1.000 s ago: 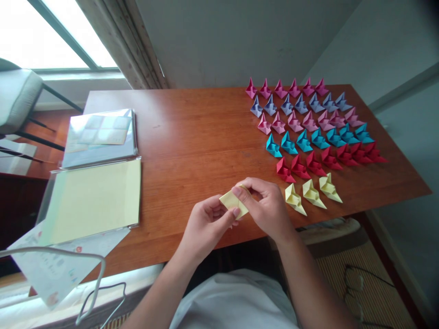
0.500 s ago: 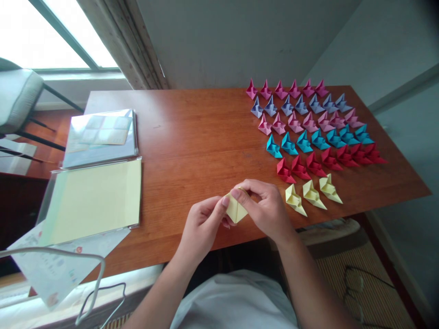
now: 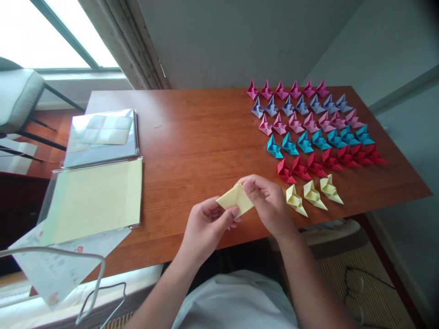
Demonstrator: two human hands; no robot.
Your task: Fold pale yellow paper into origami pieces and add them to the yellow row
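Note:
Between my hands, above the front edge of the wooden table (image 3: 192, 151), is a folded yellow paper (image 3: 236, 197) with a crease down its middle. My left hand (image 3: 210, 224) is closed on its lower left side, thumb on top and fingers underneath. On the upper right side, my right hand (image 3: 269, 201) pinches the paper between thumb and fingers. Just right of that hand stand three yellow origami boats (image 3: 313, 195) in a row. Behind them is a row of red origami boats (image 3: 316, 165), then a row of blue ones (image 3: 305, 142).
Farther back are rows of pink boats (image 3: 295, 122), lilac boats (image 3: 288, 106) and magenta boats (image 3: 281, 90). At the left lie a stack of yellow paper sheets (image 3: 99, 196) and a clear-covered packet (image 3: 78, 153). A white cable (image 3: 68, 251) crosses the lower left corner.
The yellow paper now shows a wider face, spread out to left and right. My right thumb has moved up and right, and my left thumb has slid lower on the paper.

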